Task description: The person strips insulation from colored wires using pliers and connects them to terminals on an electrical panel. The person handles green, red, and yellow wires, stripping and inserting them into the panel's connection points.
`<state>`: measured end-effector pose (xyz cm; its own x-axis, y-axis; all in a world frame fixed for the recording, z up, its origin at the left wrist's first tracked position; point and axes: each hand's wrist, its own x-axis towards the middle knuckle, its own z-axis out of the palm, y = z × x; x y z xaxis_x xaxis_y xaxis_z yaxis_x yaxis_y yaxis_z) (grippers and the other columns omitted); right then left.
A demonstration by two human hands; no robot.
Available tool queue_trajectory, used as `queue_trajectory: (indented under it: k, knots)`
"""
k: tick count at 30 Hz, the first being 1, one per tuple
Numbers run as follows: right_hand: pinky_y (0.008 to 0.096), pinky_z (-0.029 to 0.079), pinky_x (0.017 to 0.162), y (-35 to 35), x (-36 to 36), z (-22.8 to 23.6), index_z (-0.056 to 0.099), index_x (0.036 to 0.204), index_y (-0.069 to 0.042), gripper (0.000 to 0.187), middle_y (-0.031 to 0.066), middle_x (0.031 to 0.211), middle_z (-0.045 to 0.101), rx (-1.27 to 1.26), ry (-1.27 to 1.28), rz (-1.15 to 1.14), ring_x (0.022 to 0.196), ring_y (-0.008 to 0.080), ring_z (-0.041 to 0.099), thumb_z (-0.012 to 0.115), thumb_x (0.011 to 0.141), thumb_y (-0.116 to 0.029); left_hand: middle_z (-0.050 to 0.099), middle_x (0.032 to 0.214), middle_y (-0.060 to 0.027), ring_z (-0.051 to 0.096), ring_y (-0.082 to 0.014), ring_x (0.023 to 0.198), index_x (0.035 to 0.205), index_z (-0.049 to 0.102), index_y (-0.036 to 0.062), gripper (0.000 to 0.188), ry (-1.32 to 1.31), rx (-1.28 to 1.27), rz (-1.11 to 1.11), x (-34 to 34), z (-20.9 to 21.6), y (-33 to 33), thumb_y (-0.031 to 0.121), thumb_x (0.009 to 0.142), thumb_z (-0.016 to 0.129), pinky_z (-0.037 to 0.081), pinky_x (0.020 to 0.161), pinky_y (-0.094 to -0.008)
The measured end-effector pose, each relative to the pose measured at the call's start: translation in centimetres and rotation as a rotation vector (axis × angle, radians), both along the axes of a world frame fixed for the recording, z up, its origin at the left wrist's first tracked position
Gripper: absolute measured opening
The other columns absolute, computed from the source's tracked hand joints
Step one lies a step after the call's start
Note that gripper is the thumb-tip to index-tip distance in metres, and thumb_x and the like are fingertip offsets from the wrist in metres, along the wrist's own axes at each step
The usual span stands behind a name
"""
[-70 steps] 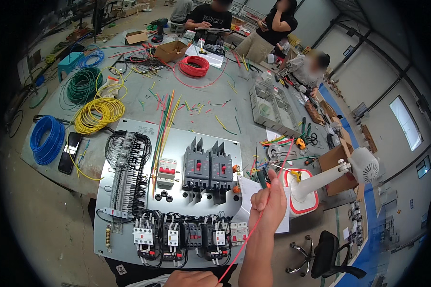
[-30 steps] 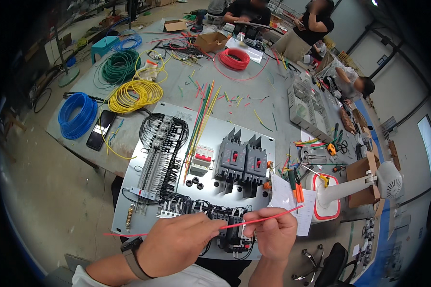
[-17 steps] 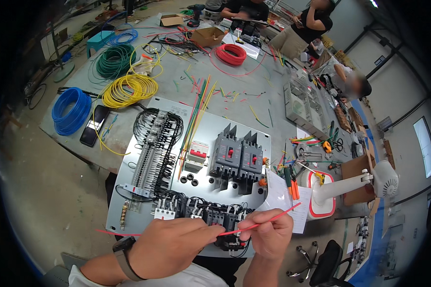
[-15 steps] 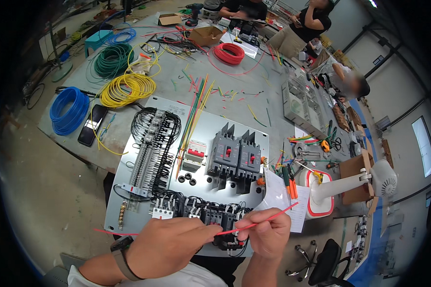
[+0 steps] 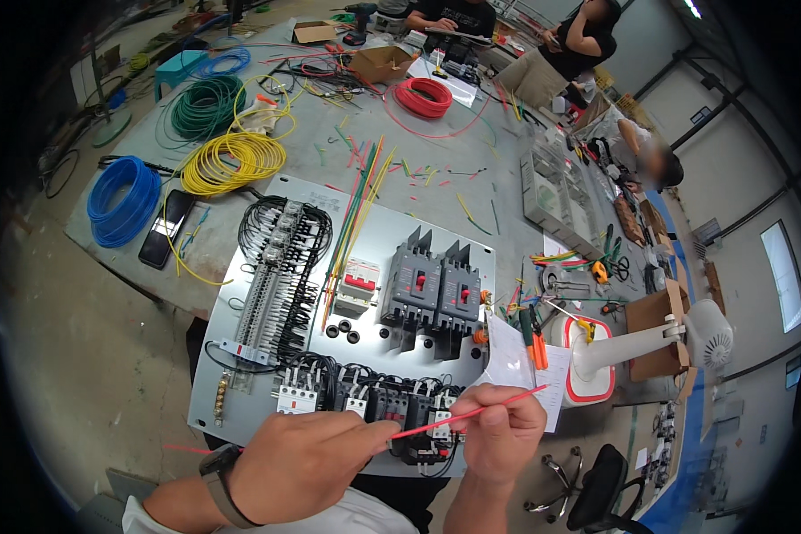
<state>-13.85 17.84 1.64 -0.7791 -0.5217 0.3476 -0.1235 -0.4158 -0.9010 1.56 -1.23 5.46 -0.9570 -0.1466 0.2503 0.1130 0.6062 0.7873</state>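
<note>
A length of red wire (image 5: 432,425) runs between my two hands, above the near edge of a grey metal mounting plate (image 5: 262,411). My left hand (image 5: 307,463) is closed round it, and one end pokes out past the wristwatch. My right hand (image 5: 505,436) pinches the wire between thumb and fingers near its other end, which points up to the right. Just beyond the hands sits a row of contactors (image 5: 392,405) with black wiring. The plate also carries two dark moulded-case circuit breakers (image 5: 423,283), a small red-handled breaker (image 5: 358,285) and a wired terminal strip (image 5: 262,289).
Coils of blue (image 5: 123,203), green (image 5: 206,107), yellow (image 5: 231,165) and red wire (image 5: 422,98) lie around the table. A phone (image 5: 166,229) is at left. Orange-handled pliers (image 5: 536,343) rest on papers beside a white fan (image 5: 614,351). Several people are beyond.
My right hand has shifted slightly right, and more red wire shows between my hands. The view has moved a little; both hands still grip the wire.
</note>
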Motion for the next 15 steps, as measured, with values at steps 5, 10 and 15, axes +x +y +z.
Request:
queue_trajectory:
  k: [5,10,15]
  knots:
    - [0.0367,0.06,0.065,0.2,-0.5,-0.1,0.064,0.11,0.008,0.028,0.0261,0.092,0.073,-0.048,-0.047,-0.019,0.07,0.0256,0.07,0.063,0.102,-0.019,0.061,0.072,-0.006,0.061,-0.0249,0.061,0.115,0.071,0.0079,0.029,-0.036,-0.011,-0.037,-0.1,0.2,-0.4,0.005,0.086,0.072,0.047,0.052,-0.0369]
    - [0.037,0.059,0.065,1.0,-1.4,-0.2,0.064,0.109,0.005,0.031,0.0252,0.094,0.072,-0.139,-0.187,-0.001,0.069,0.0253,0.068,0.062,0.103,-0.026,0.06,0.072,-0.0067,0.061,-0.0245,0.062,0.118,0.07,0.0075,0.031,-0.043,0.026,-0.027,0.2,0.0,-0.3,0.005,0.087,0.072,0.046,0.052,-0.0366]
    - [0.0349,0.054,0.065,0.9,-1.4,-0.5,0.064,0.112,0.002,0.03,0.023,0.1,0.071,-0.223,-0.244,0.08,0.072,0.0223,0.065,0.056,0.106,-0.027,0.063,0.074,-0.0067,0.063,-0.0241,0.064,0.12,0.07,0.0055,0.034,-0.002,-0.027,-0.008,-0.4,0.5,-0.1,0.004,0.086,0.072,0.048,0.054,-0.0361]
